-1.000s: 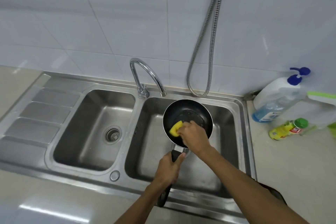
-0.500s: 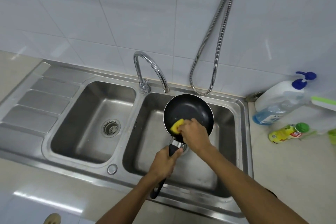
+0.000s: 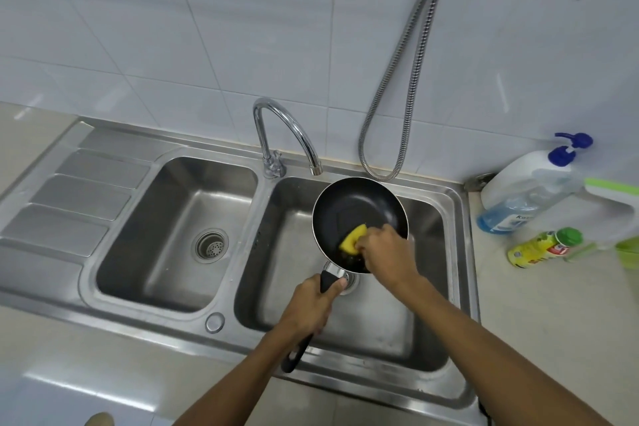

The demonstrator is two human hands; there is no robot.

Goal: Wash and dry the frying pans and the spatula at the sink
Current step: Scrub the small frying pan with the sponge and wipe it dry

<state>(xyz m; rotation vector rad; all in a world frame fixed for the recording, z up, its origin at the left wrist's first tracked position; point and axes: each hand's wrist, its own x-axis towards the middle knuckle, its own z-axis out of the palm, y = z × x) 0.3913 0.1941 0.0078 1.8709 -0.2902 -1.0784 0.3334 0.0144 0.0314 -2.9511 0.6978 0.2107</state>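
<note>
Head view: left hand around handle of round black pan, right hand around yellow sponge.

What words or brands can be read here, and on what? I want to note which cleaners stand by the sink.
"Ko": the start of a word on the pump bottle label; the rest is too blurred to read.
Yellow bottle: it has a red and white label, too small and blurred to read.
Spray bottle: no text shows.
Nothing else in view bears readable text.
</note>
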